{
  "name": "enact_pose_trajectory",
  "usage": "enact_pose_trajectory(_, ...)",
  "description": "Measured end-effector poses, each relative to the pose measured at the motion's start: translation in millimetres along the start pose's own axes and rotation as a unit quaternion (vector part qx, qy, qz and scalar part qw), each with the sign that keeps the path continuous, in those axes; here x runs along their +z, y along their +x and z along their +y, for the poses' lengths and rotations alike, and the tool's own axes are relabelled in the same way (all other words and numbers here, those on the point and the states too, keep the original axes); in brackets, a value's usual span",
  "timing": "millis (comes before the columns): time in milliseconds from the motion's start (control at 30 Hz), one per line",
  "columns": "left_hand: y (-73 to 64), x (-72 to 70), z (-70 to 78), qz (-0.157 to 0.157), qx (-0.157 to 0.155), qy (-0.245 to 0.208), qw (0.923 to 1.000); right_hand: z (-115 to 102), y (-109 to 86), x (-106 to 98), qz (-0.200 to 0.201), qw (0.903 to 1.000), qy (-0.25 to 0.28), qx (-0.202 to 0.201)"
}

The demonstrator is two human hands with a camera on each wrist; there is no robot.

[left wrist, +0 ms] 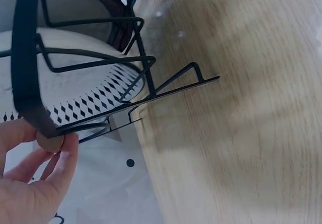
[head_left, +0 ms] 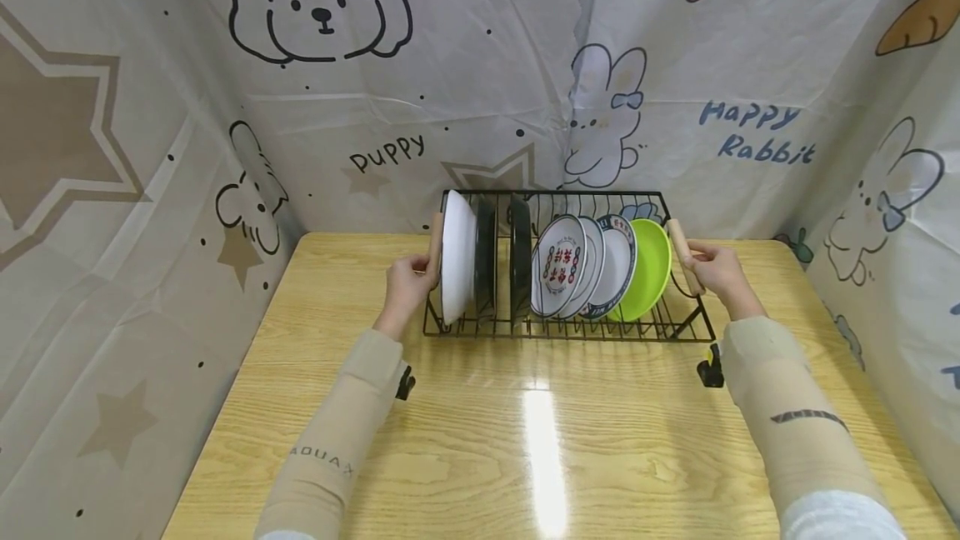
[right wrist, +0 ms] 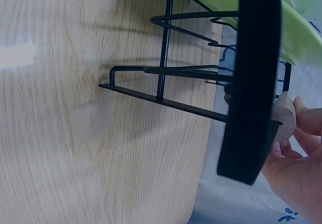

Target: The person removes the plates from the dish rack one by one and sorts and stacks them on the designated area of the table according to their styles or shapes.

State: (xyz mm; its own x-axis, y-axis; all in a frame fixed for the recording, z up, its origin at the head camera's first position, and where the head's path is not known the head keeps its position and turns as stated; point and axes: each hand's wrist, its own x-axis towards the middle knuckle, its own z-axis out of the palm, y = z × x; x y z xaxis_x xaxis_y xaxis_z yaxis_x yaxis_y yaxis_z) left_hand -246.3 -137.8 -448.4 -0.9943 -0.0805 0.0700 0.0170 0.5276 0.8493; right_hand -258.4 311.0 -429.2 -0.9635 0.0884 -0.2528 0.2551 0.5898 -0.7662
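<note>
A black wire dish rack [head_left: 570,339] is at the back of the table, holding dishes on edge. My left hand [head_left: 406,288] grips its left wooden handle [head_left: 435,250]; the left wrist view shows fingers and thumb around the handle's end. The right wooden handle [head_left: 686,257] is held by my right hand [head_left: 723,273], thumb and fingers curled on it. From left to right stand a large white dish [head_left: 454,265], two dark dishes [head_left: 520,261], several patterned white plates [head_left: 560,257] and a lime-green plate [head_left: 651,269]. Whether the rack's feet touch the table is unclear.
The wood-grain table [head_left: 450,440] spreads in front of the rack. A cloth printed with cartoon animals [head_left: 465,65] hangs close behind it and along both sides. Black wrist devices [head_left: 710,367] show beside the sleeves.
</note>
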Motion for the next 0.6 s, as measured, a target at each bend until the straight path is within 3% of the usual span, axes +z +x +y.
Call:
enact_pose_trajectory(233, 2.0, -7.0, 5.5, -0.021, -0.007, 0.019, 0.9996, 0, 2.0, 0, -0.002, 1.0, 0.003, -0.002)
enact_pose_trajectory(300, 2.6, -8.6, 10.1, 0.0, -0.014, 0.002, 0.9999, 1, 2.8, 0, -0.004, 1.0, 0.004, -0.003)
enact_pose_trajectory(367, 2.9, -9.8, 17.2, 0.041, -0.014, -0.032, 0.9986, 0, 3.0, 1, -0.005, 1.0, 0.005, -0.003)
enact_pose_trajectory(467, 1.8, -12.1, 30.4, 0.094, 0.002, -0.085, 0.992, 0, 2.9, 1, -0.006, 1.0, 0.008, 0.0)
enact_pose_trajectory(533, 0.0, -13.7, 38.9, 0.105, 0.016, -0.108, 0.9884, 0, 2.9, 1, -0.005, 0.9999, 0.01, 0.002)
enact_pose_trajectory(600, -2.9, -15.2, 46.2, 0.097, 0.019, -0.129, 0.9867, 1, 2.8, 1, -0.006, 0.9999, 0.011, 0.003)
